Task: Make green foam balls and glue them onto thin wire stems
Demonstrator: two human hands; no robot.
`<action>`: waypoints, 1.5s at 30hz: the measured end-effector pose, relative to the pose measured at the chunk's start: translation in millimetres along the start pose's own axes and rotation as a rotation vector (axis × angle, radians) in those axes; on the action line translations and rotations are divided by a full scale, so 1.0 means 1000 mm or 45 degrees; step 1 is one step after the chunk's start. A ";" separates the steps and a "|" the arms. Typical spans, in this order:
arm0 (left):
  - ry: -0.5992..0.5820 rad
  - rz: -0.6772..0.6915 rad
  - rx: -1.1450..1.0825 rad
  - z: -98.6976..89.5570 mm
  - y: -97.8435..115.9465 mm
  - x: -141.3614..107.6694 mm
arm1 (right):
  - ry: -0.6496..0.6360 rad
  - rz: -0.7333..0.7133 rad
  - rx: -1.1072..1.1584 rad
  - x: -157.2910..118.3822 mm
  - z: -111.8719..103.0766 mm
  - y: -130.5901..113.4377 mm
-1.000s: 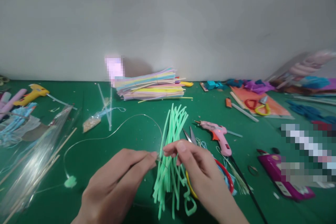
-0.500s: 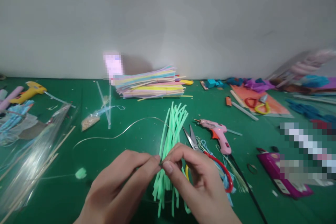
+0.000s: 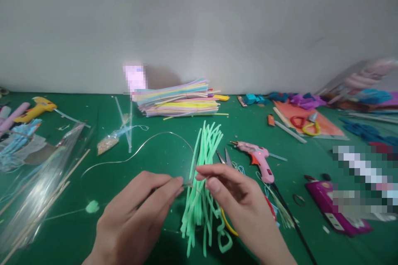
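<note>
Between the fingertips of my left hand (image 3: 137,211) is pinched a thin metal wire (image 3: 141,149), with a small dark bit at the tips. The wire arcs away over the table to the left. My right hand (image 3: 239,203) hovers just to the right, thumb and forefinger apart; its other fingers are partly hidden. Beneath both hands lies a bundle of light green fuzzy craft stems (image 3: 205,153). A twisted, looped green stem (image 3: 224,242) shows below my right hand; whether that hand touches it is unclear. Scissors (image 3: 228,157) lie partly covered by my right hand.
A pink glue gun (image 3: 258,155) with a black cord lies right of the bundle. Pastel stems (image 3: 180,103) are stacked at the back. A yellow glue gun (image 3: 37,109) and plastic-wrapped sticks (image 3: 46,186) sit left. At right are a purple packet (image 3: 336,211) and red-yellow scissors (image 3: 311,126).
My hands have moved apart: the right fingers have loosened and drawn back right, the left has shifted slightly left. The wire's arc has moved left. More of the looped green stem shows.
</note>
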State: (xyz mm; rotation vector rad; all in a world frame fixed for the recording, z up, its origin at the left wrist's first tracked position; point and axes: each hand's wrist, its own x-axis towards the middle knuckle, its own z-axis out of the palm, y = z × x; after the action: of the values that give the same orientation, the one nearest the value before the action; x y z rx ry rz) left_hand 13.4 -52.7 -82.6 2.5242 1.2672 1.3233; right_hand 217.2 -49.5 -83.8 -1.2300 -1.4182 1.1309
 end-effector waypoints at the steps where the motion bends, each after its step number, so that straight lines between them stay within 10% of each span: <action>1: 0.005 0.006 0.000 0.001 0.001 0.001 | 0.025 -0.043 -0.015 -0.001 0.001 -0.001; 9: -0.060 0.058 0.007 0.005 -0.003 -0.013 | 0.288 -0.700 -0.721 -0.017 0.021 -0.006; 23: -0.241 0.200 0.085 0.004 -0.007 -0.015 | 0.173 -0.978 -1.210 -0.017 0.020 0.006; 27: -0.215 0.149 -0.005 0.000 -0.003 -0.010 | 0.206 -0.839 -0.876 -0.014 0.017 -0.004; 34: -0.192 -0.001 -0.229 -0.013 0.004 -0.003 | -0.180 0.074 0.199 -0.007 -0.011 -0.014; 45: -0.280 -0.112 -0.436 -0.011 0.005 0.000 | -0.547 0.163 0.961 0.007 0.012 0.010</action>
State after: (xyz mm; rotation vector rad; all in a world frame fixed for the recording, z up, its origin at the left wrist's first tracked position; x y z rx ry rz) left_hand 9.0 -59.3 -73.5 2.2733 0.9986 1.0982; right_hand 206.3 -42.7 -95.5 -0.5562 -1.0328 1.8749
